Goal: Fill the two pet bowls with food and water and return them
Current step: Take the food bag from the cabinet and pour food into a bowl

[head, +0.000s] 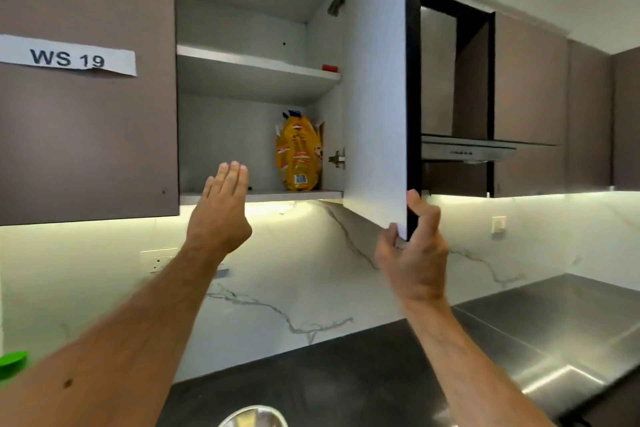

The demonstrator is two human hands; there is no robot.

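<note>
A yellow pet food bag (299, 152) stands upright on the bottom shelf of the open cabinet, at its right end near the hinge. A metal bowl (252, 417) shows only its rim at the bottom edge.

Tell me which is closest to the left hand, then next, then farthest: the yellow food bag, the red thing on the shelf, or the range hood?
From the left hand, in the head view:
1. Yellow food bag, just right of it on the bottom cabinet shelf.
2. Red thing, up and right, on the middle shelf.
3. Range hood, far right, past the open cabinet door.
</note>
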